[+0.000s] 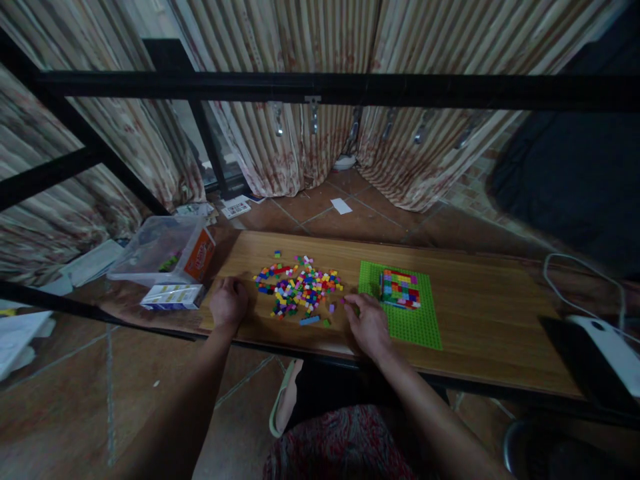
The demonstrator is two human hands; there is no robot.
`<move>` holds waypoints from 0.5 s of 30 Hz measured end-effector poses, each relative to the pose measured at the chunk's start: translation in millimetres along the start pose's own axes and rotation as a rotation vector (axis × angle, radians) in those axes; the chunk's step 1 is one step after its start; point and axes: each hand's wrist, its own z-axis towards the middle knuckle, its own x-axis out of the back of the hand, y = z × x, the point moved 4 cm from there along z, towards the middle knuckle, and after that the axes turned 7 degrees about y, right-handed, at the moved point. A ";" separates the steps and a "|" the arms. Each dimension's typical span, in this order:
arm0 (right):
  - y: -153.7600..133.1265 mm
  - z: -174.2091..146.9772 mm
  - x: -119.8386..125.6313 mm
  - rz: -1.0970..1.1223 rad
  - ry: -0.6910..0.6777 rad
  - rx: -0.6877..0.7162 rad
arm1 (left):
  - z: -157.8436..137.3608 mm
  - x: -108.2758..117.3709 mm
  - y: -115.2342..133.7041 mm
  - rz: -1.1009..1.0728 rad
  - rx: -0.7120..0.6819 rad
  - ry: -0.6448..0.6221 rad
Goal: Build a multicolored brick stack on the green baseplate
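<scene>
My right hand (pixel 369 322) is over the wooden table, thumb and forefinger pinched at a tiny magenta brick (pixel 343 301). Just beside it lies a green studded baseplate (pixel 417 333), partly covered by this hand. On the plate stands a low block of many-coloured bricks (pixel 401 291), built up in layers. To the left of my fingertips spreads a heap of loose toy bricks (pixel 303 290) in many colours. At the table's left end rests my left hand (pixel 229 302), closed in a fist; what it holds, if anything, is hidden.
Left of the wooden table (pixel 480 320) are a clear plastic bin (pixel 155 250) and a small white-and-blue box (pixel 173 297). A white device (pixel 605 350) with a cable sits at the right end. A black metal bar (pixel 350 90) crosses in front of striped curtains.
</scene>
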 end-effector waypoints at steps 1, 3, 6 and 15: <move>-0.8 3.7 -3.3 -0.029 -0.015 0.010 | 0.0 0.0 0.0 0.001 0.000 0.000; -1.8 9.5 -9.9 -0.092 -0.047 0.020 | 0.2 0.0 -0.2 0.006 -0.004 0.002; -2.5 13.7 -17.1 -0.181 -0.059 0.027 | 1.0 -0.1 -0.7 0.014 -0.017 0.011; -0.6 0.9 -8.0 -0.025 -0.029 -0.013 | 3.2 -4.1 -4.6 0.016 -0.010 0.018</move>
